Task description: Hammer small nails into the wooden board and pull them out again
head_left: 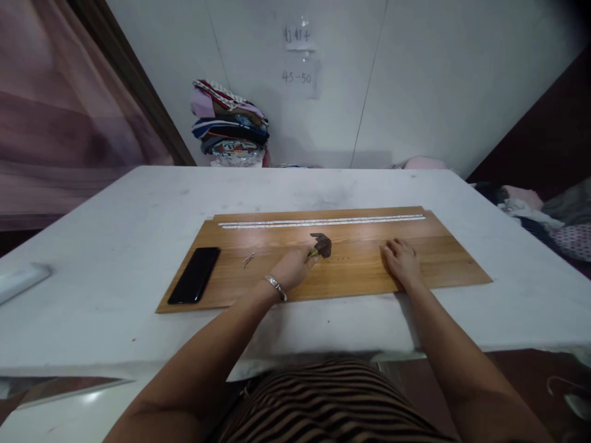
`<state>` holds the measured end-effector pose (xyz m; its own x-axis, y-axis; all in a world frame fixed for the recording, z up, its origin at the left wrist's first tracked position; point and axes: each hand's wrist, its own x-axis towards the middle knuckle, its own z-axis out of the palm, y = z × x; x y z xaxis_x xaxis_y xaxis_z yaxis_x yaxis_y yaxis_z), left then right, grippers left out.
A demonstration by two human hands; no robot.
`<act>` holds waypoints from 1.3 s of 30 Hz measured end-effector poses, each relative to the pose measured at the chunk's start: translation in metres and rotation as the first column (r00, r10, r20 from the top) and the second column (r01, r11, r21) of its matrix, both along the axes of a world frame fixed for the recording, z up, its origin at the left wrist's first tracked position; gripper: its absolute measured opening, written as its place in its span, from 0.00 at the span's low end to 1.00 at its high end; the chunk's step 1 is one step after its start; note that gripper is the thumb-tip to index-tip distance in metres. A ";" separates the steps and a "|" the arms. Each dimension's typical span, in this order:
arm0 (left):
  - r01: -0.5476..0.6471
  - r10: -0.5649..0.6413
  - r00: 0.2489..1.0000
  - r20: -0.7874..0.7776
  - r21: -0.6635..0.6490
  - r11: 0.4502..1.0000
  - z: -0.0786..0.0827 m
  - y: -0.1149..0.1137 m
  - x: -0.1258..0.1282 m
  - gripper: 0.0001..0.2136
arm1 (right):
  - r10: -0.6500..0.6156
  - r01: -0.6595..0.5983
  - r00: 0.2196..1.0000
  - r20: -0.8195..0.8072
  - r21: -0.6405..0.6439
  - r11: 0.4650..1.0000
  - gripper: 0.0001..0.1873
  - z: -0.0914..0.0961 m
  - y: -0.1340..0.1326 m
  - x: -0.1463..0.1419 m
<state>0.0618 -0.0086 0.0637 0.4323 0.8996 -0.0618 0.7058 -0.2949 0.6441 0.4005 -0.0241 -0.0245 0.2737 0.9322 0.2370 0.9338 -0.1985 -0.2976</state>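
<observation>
My left hand [295, 269], with a silver bracelet at its wrist, is closed around the handle of a claw hammer [322, 244]. The hammer's dark head is over the middle of a wooden board [364, 274]. Beside the head, several small dark dots run in a short row to the right; I cannot tell whether they are nail heads or holes. My right hand [402, 263] rests on the board's right part, fingers slightly bent and thumb apart, holding nothing visible. A few loose nails [248, 259] lie on the board left of my left hand.
A black phone [194, 275] lies at the board's left end. Two white measuring strips [323, 222] run along its far side. The board lies on a white table [115, 246]. Folded clothes [231, 126] are piled beyond the far edge, and a white object [23, 280] is at far left.
</observation>
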 end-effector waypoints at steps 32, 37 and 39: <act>-0.135 0.127 0.976 -0.174 -0.030 0.990 0.016 -0.007 0.026 0.10 | -0.094 0.096 0.995 0.018 -0.180 0.979 0.26 0.012 -0.026 -0.048; -0.143 0.134 0.975 -0.178 -0.036 0.989 0.012 -0.006 0.026 0.11 | -0.101 0.106 0.994 0.041 -0.152 0.983 0.27 0.012 -0.026 -0.048; -0.140 0.131 0.976 -0.172 -0.038 0.989 0.014 -0.005 0.024 0.12 | -0.100 0.105 0.994 0.037 -0.154 0.982 0.27 0.014 -0.026 -0.048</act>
